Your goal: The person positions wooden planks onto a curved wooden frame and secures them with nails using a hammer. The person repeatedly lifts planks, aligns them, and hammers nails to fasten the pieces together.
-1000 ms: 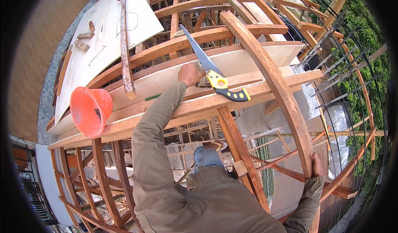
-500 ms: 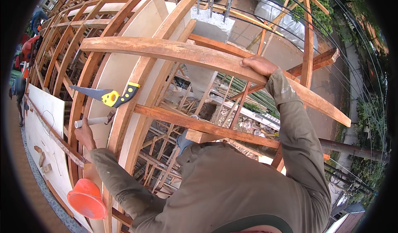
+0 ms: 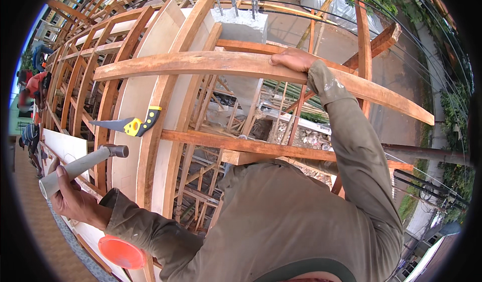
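My left hand (image 3: 75, 201) is closed around the thick pale grey handle of a hammer (image 3: 80, 170), raised at the left with its dark metal head pointing right. My right hand (image 3: 293, 60) grips the top of a long wooden beam (image 3: 211, 63), thumb and fingers over its edge. That beam lies crosswise over the upright-running formwork timbers, and its right end juts out past them. A handsaw (image 3: 133, 125) with a yellow and black handle rests on the formwork edge, between the hammer head and the beam.
Below the beam, another wooden crosspiece (image 3: 251, 145) runs to the right. A concrete column (image 3: 241, 31) with bare rebar rises at the back. An orange bowl-shaped object (image 3: 120, 252) sits under my left forearm. Cables hang at the right. Co-workers (image 3: 37, 89) are at the far left.
My left hand has lifted the hammer away from the formwork, closer and to the left. My right hand stays on the beam, whose right end sits higher in view.
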Available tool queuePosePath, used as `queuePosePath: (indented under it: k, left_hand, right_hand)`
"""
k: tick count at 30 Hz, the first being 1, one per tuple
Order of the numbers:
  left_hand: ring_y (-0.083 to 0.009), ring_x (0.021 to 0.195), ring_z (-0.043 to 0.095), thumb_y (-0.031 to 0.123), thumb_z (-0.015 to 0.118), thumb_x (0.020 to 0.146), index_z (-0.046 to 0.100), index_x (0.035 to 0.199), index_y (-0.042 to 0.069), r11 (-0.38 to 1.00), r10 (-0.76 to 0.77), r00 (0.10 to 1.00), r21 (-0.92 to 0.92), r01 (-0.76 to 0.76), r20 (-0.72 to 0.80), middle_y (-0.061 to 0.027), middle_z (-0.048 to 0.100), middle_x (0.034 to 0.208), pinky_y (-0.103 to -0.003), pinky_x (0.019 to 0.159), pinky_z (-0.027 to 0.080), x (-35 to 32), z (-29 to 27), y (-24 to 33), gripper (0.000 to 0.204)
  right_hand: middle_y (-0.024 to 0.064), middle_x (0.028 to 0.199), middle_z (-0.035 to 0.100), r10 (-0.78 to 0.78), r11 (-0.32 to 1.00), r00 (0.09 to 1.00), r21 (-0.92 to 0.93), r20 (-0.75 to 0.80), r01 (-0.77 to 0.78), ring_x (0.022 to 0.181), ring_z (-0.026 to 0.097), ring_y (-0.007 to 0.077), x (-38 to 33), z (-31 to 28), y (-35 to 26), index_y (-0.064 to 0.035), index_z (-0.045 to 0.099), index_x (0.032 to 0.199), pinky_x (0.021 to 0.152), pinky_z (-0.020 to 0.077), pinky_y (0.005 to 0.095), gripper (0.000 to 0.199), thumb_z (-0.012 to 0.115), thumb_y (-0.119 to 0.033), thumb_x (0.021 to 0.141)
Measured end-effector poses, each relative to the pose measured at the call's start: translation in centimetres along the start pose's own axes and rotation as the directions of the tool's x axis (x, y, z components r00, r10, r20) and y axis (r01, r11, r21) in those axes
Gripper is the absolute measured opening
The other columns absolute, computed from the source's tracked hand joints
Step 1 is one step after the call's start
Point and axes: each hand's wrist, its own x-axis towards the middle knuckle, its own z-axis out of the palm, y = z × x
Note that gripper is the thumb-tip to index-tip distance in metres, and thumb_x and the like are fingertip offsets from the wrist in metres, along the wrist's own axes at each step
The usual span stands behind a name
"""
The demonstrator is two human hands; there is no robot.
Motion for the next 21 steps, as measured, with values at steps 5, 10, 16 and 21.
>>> queuePosePath:
  k: [5, 10, 16, 21]
  left_hand:
    - [-0.0162, 0.093, 0.066, 0.010, 0.071, 0.090, 0.070, 0.109, -0.007, 0.901, 0.066, 0.963, -0.431, 0.056, 0.262, -0.0177, 0.071, 0.112, -0.028, 0.082, 0.053, -1.4, 8.6, 3.8, 0.026]
    - [-0.0173, 0.087, 0.069, 0.013, 0.075, 0.090, 0.072, 0.105, -0.001, 0.858, 0.413, 0.770, -0.491, -0.150, 0.486, -0.0135, 0.073, 0.108, -0.029, 0.080, 0.055, -5.3, 17.7, 9.6, 0.021]
    - [-0.0168, 0.065, 0.062, 0.019, 0.082, 0.069, 0.072, 0.105, 0.009, 0.511, 0.835, 0.173, -0.622, -0.593, 0.522, 0.0003, 0.059, 0.075, -0.030, 0.053, 0.042, -9.3, 23.2, 14.3, 0.039]
    - [-0.0124, 0.064, 0.054, 0.018, 0.067, 0.079, 0.069, 0.103, 0.012, 0.296, 0.928, 0.027, -0.692, -0.658, 0.371, 0.0024, 0.042, 0.071, -0.028, 0.056, 0.044, -16.2, 23.3, 12.3, 0.026]
  right_hand:
    - [0.0221, 0.102, 0.071, -0.061, 0.996, 0.973, -0.071, -0.222, 0.046, 0.100, 0.065, 0.0299, -0.4, 0.4, 0.3, 0.0036, 0.072, 0.110, 0.094, 0.0474, 0.0378, 0.061, 0.061, -0.053, 0.089]
    - [0.0165, 0.101, 0.071, -0.158, 0.950, 0.921, 0.199, -0.356, 0.240, 0.093, 0.069, 0.0232, -6.4, -1.7, -4.2, 0.0018, 0.067, 0.118, 0.083, 0.0534, 0.0355, 0.068, 0.052, -0.061, 0.099]
    - [0.0141, 0.124, 0.065, -0.251, 0.576, 0.961, 0.816, 0.115, 0.053, 0.114, 0.064, 0.0182, -15.1, 1.8, -8.2, 0.0046, 0.054, 0.135, 0.095, 0.0538, 0.0352, 0.075, 0.030, -0.061, 0.108]
    - [0.0041, 0.103, 0.064, -0.038, 0.088, 0.982, 0.979, 0.188, -0.184, 0.090, 0.064, 0.0127, -18.1, 5.1, -10.6, -0.0012, 0.051, 0.137, 0.082, 0.0562, 0.0303, 0.042, 0.062, -0.023, 0.103]
